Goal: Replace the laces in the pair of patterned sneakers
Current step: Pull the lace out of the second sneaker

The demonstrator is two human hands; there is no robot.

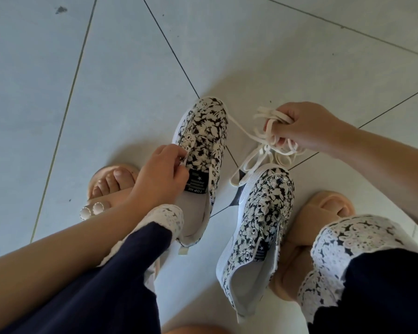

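Soft, even daylight, moderately bright; the floor tiles (130, 80) take a cool blue-grey cast on the left and turn paler toward the upper right, where the light looks strongest; shadows are faint and diffuse, the darkest a small wedge on the floor against the right sneaker (263, 208); no hard glare, and the cream laces (273, 116) keep their detail; focus is fair at centre, the tongue label on the left sneaker (203, 131) partly legible; wide-angle distortion splays the grout lines (65, 112) and swells the left forearm (46, 256) and dark trouser legs (94, 285) at the softer bottom edge
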